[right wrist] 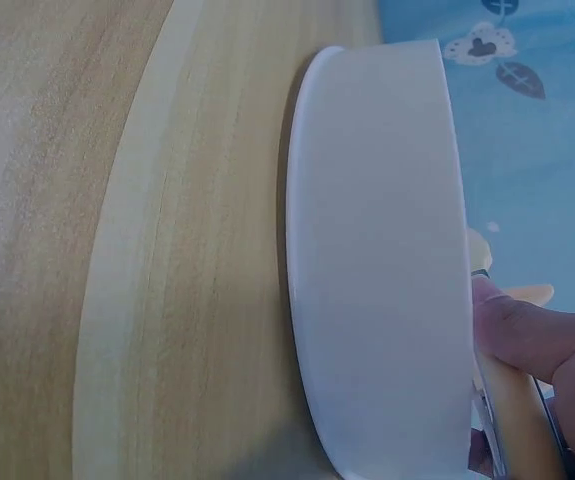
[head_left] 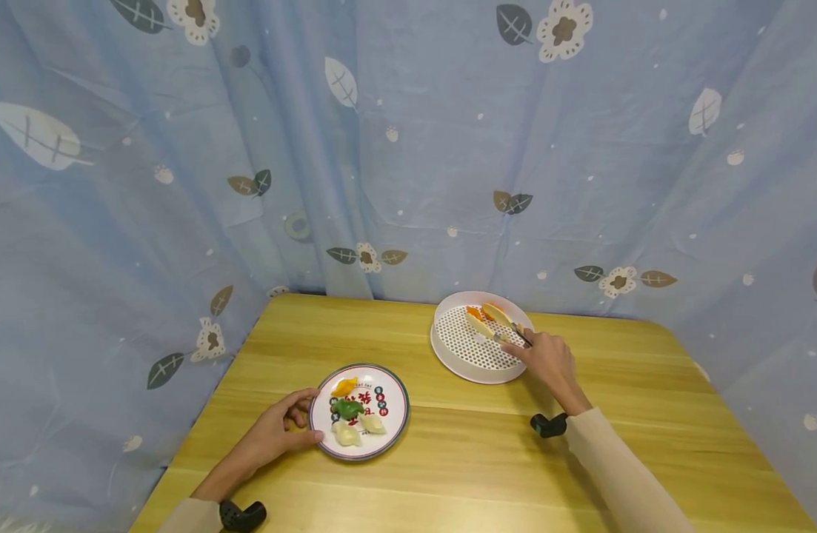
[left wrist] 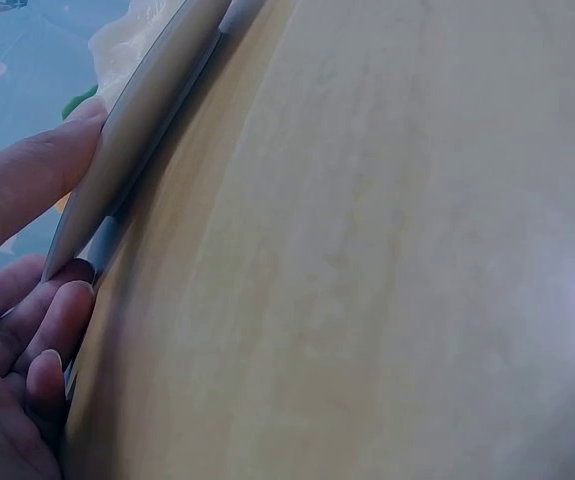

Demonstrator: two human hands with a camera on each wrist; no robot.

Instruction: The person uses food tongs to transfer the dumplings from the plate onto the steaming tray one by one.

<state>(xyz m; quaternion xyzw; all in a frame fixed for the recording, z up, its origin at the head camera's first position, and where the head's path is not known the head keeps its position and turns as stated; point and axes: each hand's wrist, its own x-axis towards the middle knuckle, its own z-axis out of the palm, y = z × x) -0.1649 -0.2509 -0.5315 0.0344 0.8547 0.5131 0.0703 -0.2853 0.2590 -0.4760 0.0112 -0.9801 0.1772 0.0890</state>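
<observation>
A patterned plate [head_left: 401, 423] near the table's front left carries a yellow dumpling [head_left: 344, 386], a green one [head_left: 348, 407] and two pale ones [head_left: 347, 434]. My left hand [head_left: 278, 433] grips the plate's left rim [left wrist: 137, 130], with the thumb [left wrist: 17, 190] on top and the fingers curled against the edge. Further back stands a white round perforated tray [head_left: 475, 374], whose wall fills the right wrist view [right wrist: 387, 250]. My right hand [head_left: 548, 361] holds metal tongs [head_left: 517, 333] over the tray. The tong tips reach a pale dumpling [head_left: 496, 314] beside an orange one [head_left: 475, 312].
The wooden table [head_left: 488, 459] is bordered at the back and on both sides by a blue flowered curtain [head_left: 408, 148]. Black camera mounts sit on my right wrist [head_left: 548, 425] and left wrist [head_left: 243, 514]. Bare wood lies between plate and tray.
</observation>
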